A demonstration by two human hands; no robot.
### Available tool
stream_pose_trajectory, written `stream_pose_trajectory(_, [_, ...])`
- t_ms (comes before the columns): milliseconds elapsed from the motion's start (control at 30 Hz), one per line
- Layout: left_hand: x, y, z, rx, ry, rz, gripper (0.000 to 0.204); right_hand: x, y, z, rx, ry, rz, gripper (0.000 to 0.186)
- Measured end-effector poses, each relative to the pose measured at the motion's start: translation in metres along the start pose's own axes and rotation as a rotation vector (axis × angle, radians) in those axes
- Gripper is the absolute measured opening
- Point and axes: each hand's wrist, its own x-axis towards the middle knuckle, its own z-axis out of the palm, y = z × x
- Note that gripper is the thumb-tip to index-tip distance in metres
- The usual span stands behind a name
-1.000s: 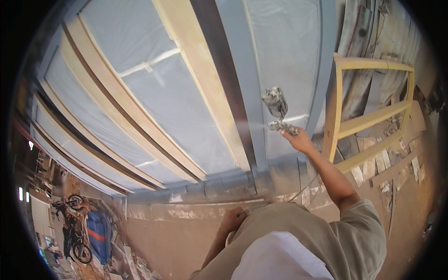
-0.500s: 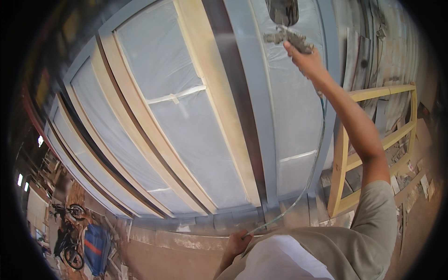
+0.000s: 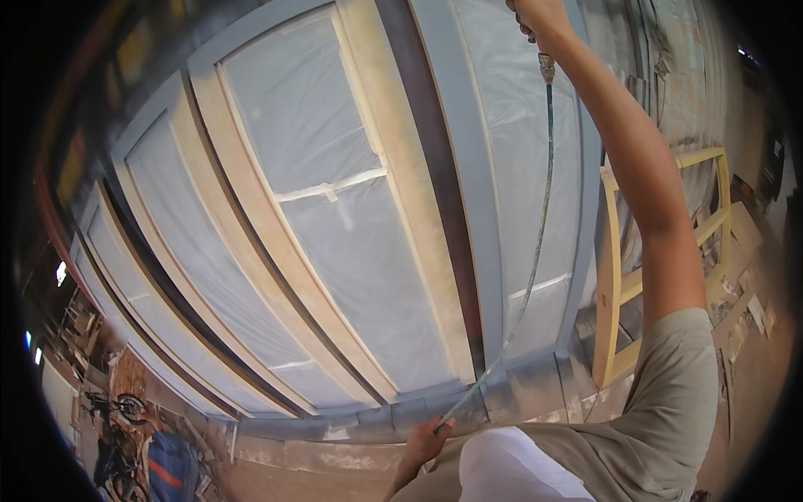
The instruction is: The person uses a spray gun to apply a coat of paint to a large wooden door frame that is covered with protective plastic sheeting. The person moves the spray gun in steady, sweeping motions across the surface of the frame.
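Note:
My right hand is raised to the top edge of the picture, closed around the handle of a spray gun whose body is cut off above the frame. A thin grey hose hangs from that handle down across a grey-painted window frame. My left hand grips the hose low down, near my chest. The frame stands upright in front of me, its panes masked with clear plastic sheet and tape. Some bars are bare pale wood, others are painted grey.
A smaller unpainted wooden frame leans at the right, beside the big one. Paper scraps lie on the dusty floor at the right. At the lower left stand a motorbike and a blue object.
My right arm has risen steadily, carrying the spray gun from mid-height up out of the top of the picture. My left hand has stayed low on the hose.

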Motion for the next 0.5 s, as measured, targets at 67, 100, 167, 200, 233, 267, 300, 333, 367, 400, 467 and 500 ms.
stream_pose_trajectory(67, [-0.008, -0.012, -0.015, 0.022, -0.016, 0.006, 0.035, -0.015, 0.006, 0.004, -0.034, -0.041, 0.034, 0.055])
stream_pose_trajectory(100, [-0.01, -0.019, -0.023, 0.061, -0.027, 0.011, 0.035, -0.025, 0.013, 0.005, -0.068, -0.042, 0.078, 0.054])
stream_pose_trajectory(167, [-0.017, -0.031, -0.038, 0.108, -0.056, 0.042, 0.036, -0.052, 0.031, 0.005, -0.137, -0.047, 0.164, 0.053])
stream_pose_trajectory(200, [-0.021, -0.037, -0.045, 0.119, -0.076, 0.064, 0.036, -0.07, 0.044, 0.004, -0.135, -0.079, 0.139, 0.051])
stream_pose_trajectory(233, [-0.025, -0.043, -0.051, 0.13, -0.111, 0.047, 0.037, -0.091, 0.057, 0.001, -0.132, -0.112, 0.118, 0.049])
stream_pose_trajectory(267, [-0.029, -0.049, -0.057, 0.139, -0.113, 0.117, 0.036, -0.113, 0.07, -0.002, -0.143, -0.137, 0.111, 0.047])
stream_pose_trajectory(300, [-0.032, -0.054, -0.062, 0.148, -0.13, 0.148, 0.035, -0.133, 0.082, -0.005, -0.143, -0.168, 0.147, 0.046])
stream_pose_trajectory(333, [-0.036, -0.059, -0.066, 0.161, -0.147, 0.174, 0.034, -0.154, 0.094, -0.009, -0.157, -0.189, 0.194, 0.046])
stream_pose_trajectory(367, [-0.042, -0.064, -0.068, 0.167, -0.16, 0.114, 0.032, -0.175, 0.105, -0.012, -0.17, -0.21, 0.242, 0.046])
stream_pose_trajectory(400, [-0.046, -0.069, -0.072, 0.144, -0.178, 0.127, 0.033, -0.196, 0.116, -0.015, -0.205, -0.216, 0.31, 0.045])
stream_pose_trajectory(467, [-0.053, -0.077, -0.077, 0.099, -0.228, 0.117, 0.034, -0.236, 0.14, -0.022, -0.282, -0.226, 0.453, 0.045])
stream_pose_trajectory(500, [-0.056, -0.082, -0.08, 0.111, -0.261, 0.123, 0.03, -0.255, 0.153, -0.026, -0.273, -0.257, 0.489, 0.045])
